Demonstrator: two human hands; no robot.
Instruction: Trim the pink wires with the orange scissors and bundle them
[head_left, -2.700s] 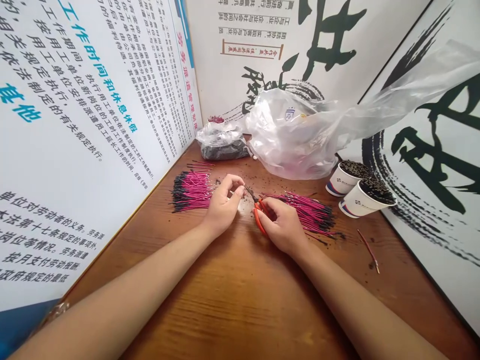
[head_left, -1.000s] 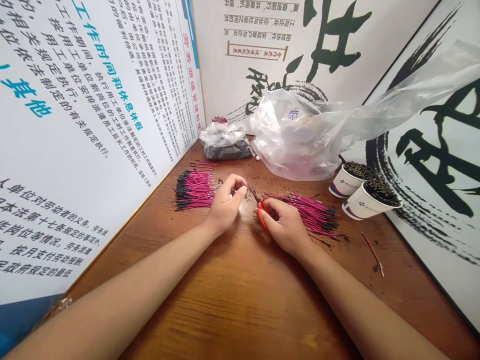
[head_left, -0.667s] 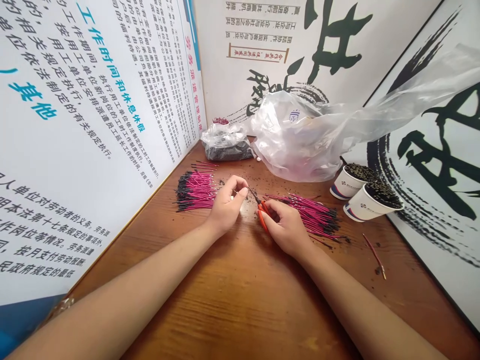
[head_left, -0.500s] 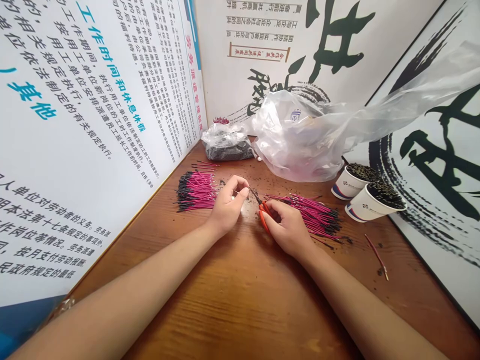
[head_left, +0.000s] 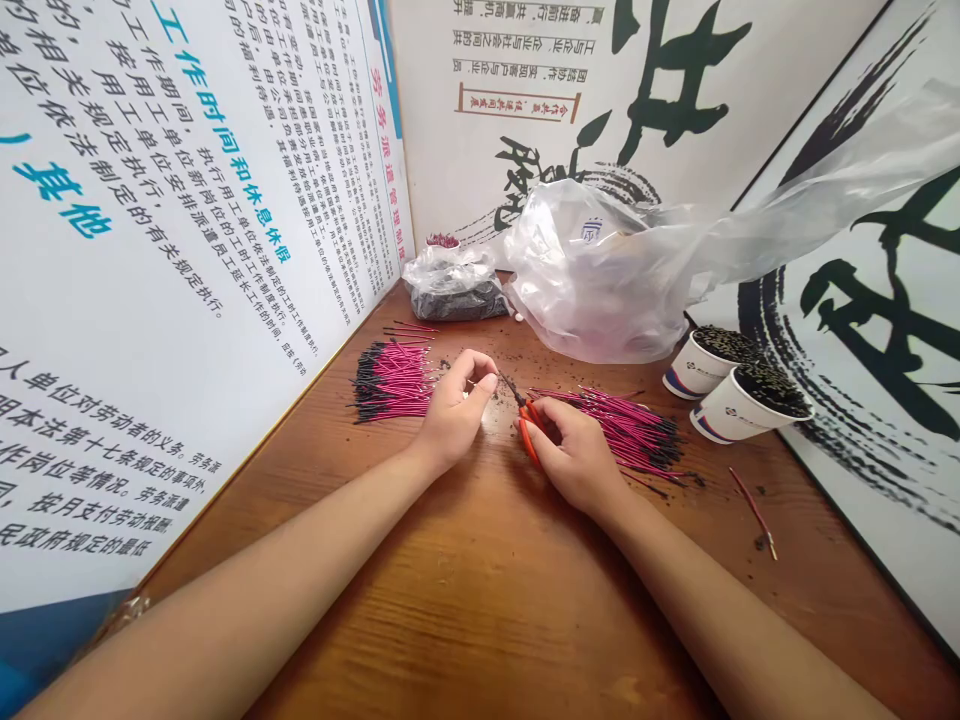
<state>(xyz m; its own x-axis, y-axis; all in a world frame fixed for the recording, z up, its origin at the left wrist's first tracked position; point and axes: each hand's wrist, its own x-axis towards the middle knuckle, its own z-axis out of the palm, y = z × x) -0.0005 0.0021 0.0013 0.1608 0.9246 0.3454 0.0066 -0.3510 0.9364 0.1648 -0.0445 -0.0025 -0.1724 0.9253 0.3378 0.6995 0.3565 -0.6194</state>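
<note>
My right hand (head_left: 574, 450) is closed round the orange handles of a pair of scissors (head_left: 531, 425). Their dark blades point up and left, with the tips at the fingertips of my left hand (head_left: 459, 405). My left thumb and forefinger are pinched together; whatever is between them is too small to make out. To the left of that hand lies a bundle of pink wires with black ends (head_left: 394, 382). A second bundle of pink wires (head_left: 630, 430) lies behind and to the right of my right hand, black ends pointing right.
Two paper cups (head_left: 739, 408) filled with small dark pieces stand at the right. A big clear plastic bag (head_left: 592, 290) and a smaller bag of black material (head_left: 456, 295) sit at the back. One loose wire (head_left: 754, 512) lies at the right. Printed panels (head_left: 187, 250) enclose the table.
</note>
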